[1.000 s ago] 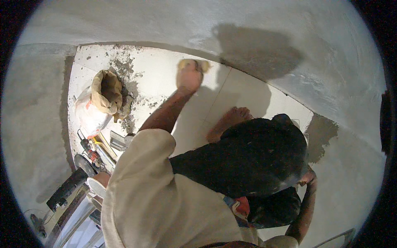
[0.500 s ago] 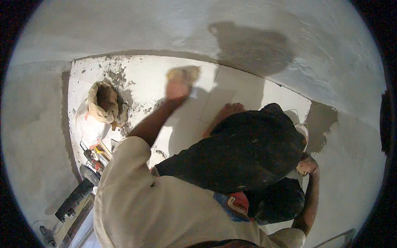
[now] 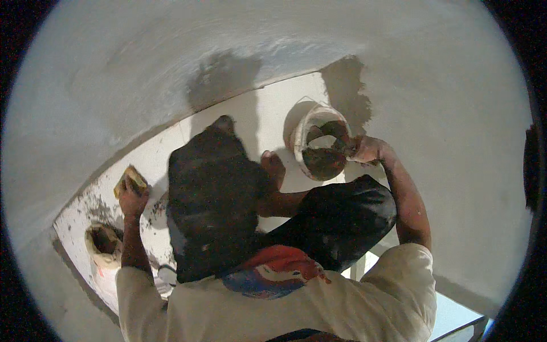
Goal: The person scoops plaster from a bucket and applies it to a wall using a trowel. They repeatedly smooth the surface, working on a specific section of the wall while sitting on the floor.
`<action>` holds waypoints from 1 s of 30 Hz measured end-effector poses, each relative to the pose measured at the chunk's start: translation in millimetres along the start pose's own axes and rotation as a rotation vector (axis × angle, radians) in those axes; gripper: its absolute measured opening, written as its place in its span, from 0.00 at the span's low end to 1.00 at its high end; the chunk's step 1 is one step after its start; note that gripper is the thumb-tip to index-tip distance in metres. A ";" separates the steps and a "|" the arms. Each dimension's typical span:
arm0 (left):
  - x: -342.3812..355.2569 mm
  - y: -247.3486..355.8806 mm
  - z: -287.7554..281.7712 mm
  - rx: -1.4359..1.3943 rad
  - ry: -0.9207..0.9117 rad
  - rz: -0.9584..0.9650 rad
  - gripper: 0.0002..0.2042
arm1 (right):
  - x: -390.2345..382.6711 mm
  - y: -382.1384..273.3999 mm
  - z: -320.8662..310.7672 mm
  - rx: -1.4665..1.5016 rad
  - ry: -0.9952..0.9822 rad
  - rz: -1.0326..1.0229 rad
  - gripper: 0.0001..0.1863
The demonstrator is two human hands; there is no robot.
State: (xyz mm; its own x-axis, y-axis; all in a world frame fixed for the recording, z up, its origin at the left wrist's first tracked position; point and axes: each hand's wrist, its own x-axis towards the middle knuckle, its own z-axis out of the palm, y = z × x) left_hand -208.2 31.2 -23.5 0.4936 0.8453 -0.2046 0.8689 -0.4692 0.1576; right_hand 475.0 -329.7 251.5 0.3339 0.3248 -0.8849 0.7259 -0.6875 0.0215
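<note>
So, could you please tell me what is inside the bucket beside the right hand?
The bucket shows dark contents around a pale patch, possibly water; anything beneath that surface is hidden.

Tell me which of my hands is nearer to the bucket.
Right. Your right hand is at the right-hand rim of the bucket; your left hand is far to its left, past your left knee, holding a yellow sponge.
</note>
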 end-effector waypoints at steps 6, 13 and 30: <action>51.2 70.6 -117.1 -0.639 -0.156 -0.103 0.29 | 40.4 125.4 79.4 -0.154 0.363 -0.196 0.21; 21.6 341.3 -351.8 -0.839 0.114 0.245 0.22 | -32.7 34.7 82.8 0.223 0.426 0.018 0.16; 53.6 571.9 20.2 -1.316 -1.174 -0.261 0.27 | 8.6 56.1 169.2 0.369 0.670 0.201 0.16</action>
State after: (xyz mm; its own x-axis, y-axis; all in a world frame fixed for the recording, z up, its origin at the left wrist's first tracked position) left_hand 315.9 -197.0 36.1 0.6374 -0.0276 -0.7700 0.6120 0.6254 0.4841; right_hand 416.9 -475.4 166.4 0.8139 0.4124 -0.4093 0.4054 -0.9077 -0.1083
